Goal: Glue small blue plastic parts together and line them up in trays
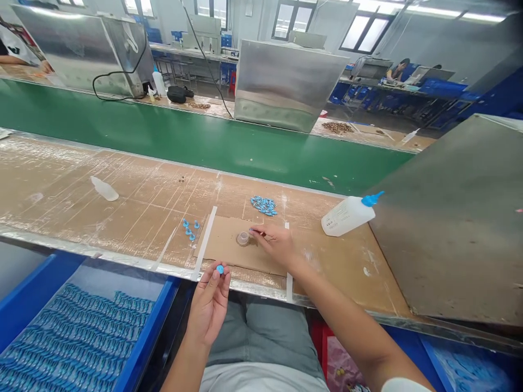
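Observation:
Between the fingertips of my left hand (210,305) is a small round blue plastic piece (220,269), held just over the table's front edge. My right hand (275,245) pinches a tiny part, mostly hidden by the fingers, beside a small round clear container (243,238). That container stands on a flat cardboard sheet (229,253) taped to the table. Left of the sheet lie several blue pieces (190,231) with round bases. Behind the sheet rests a pile of small blue and metal parts (263,205).
A white bottle with a blue nozzle (347,216) leans at the right, near a large metal box (461,228). A small white bottle (104,188) lies at the left. Beyond runs a green conveyor belt (175,136). A blue tray (147,326) full of blue parts sits lower left.

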The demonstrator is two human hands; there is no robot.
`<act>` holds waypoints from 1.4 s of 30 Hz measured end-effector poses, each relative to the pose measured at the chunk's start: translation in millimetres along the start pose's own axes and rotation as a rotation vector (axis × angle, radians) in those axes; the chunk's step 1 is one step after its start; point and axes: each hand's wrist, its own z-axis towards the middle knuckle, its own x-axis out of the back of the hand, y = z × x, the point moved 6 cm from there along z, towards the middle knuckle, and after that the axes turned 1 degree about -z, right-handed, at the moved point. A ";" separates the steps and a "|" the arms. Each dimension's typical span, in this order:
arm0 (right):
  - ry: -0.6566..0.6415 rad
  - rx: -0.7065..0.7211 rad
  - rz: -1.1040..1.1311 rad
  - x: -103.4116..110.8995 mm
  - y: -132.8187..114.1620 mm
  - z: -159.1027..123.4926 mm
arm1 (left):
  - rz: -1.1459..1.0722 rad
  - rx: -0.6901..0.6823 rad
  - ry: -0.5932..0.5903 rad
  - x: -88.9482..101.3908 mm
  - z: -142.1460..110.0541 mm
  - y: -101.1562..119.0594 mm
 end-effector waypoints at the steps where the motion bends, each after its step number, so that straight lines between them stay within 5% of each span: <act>1: -0.018 0.039 -0.015 -3.3 -3.8 1.5 | -0.002 0.003 -0.007 0.4 -0.2 0.1; 8: -0.088 0.191 -0.110 -16.5 -10.9 3.0 | -0.003 -0.001 -0.016 4.0 -3.0 4.3; 29: -0.118 0.242 -0.221 -17.6 -13.7 2.3 | -0.007 -0.004 0.013 0.7 -3.9 4.1; 33: -0.095 0.140 -0.130 -14.3 -11.5 3.8 | 0.008 -0.012 0.020 -3.8 -4.8 4.7; 38: 0.084 -0.280 0.206 -1.2 -9.6 -3.9 | 0.038 0.000 0.000 -10.3 -5.4 1.4; 42: 0.163 -0.416 0.447 0.1 -36.8 -24.8 | 0.058 -0.008 -0.009 -15.8 -7.6 -1.6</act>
